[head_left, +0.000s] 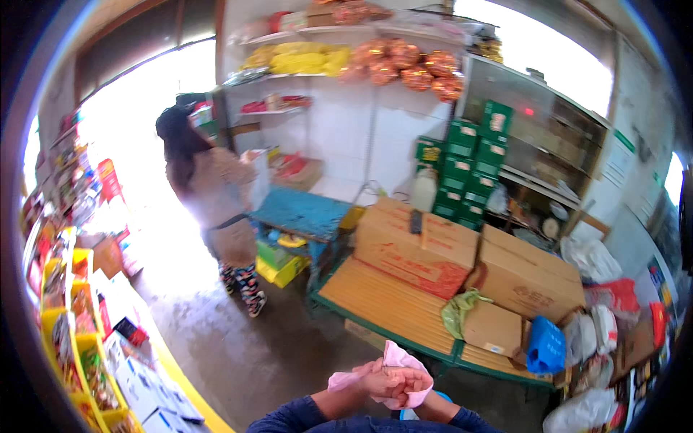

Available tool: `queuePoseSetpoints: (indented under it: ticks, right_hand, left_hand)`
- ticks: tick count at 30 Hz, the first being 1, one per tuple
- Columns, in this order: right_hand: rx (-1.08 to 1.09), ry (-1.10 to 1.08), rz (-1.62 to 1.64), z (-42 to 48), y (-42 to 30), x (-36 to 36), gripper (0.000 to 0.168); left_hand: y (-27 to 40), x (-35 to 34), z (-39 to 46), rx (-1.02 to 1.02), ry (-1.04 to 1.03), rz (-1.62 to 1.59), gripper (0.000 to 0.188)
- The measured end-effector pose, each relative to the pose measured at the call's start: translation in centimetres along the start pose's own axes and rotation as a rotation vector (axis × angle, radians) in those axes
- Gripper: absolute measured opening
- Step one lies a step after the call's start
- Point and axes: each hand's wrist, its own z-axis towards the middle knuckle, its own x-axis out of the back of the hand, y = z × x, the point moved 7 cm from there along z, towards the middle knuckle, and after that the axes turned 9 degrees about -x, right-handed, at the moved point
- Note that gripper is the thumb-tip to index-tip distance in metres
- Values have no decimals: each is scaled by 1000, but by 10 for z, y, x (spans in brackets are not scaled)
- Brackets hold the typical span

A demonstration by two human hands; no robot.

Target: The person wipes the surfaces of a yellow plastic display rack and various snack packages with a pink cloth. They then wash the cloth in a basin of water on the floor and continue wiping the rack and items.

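A pink cloth (401, 356) is bunched between my two hands at the bottom of the view, in front of my body. My left hand (374, 380) grips it, and a loose end hangs out past that wrist. Pressed up against it is my right hand (410, 381), its fingers curled, with the cloth wrapped around its outer side. Where the hands overlap, some fingers and the middle of the cloth are hidden. Just under the right wrist, part of a blue-rimmed container (410, 414) shows; the rest is covered by my arm.
Cardboard boxes (417, 243) stand on a slatted wooden bench (390, 297) ahead. Beyond it are stacked green boxes (460, 162). A person (211, 184) stands by a blue table (300, 212) near the bright doorway. Yellow bins (89, 341) of packaged goods line the left.
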Motion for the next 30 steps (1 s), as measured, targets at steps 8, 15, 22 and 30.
queuePoseSetpoints:
  ticks: [8, 15, 22, 30]
  right_hand:
    - [-54, -156, -242, 134, 48, -19, 42]
    - [-65, -51, 363, 265, -25, -84, 19]
    - [276, -659, -1438, 361, 63, -165, 25]
    - [-887, -610, 83, 482, 197, -203, 36]
  left_hand:
    - [104, 7, -110, -433, 248, 0, 56]
    - [186, 30, -226, -783, 415, -116, 63]
    - [315, 52, -284, -1302, 700, -28, 55]
    - [385, 30, -419, -1536, 1151, 133, 44]
